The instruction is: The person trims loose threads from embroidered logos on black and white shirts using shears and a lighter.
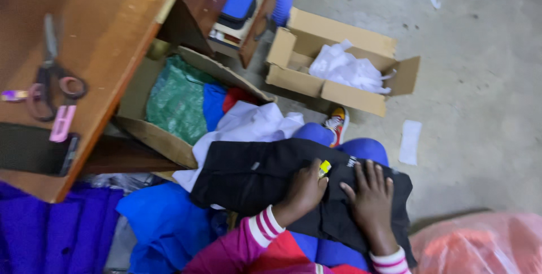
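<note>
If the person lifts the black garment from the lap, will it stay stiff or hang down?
The black garment would probably hang limp: it already drapes and folds over the knees. It seems light for its size, being thin cloth. It should not slip easily, since the right hand lies flat on it and the left hand pinches it.

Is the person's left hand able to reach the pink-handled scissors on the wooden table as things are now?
Probably yes. The left hand pinches a small yellow piece on the black garment, so it must let go first. The pink-handled scissors lie uncovered on the wooden table.
</note>
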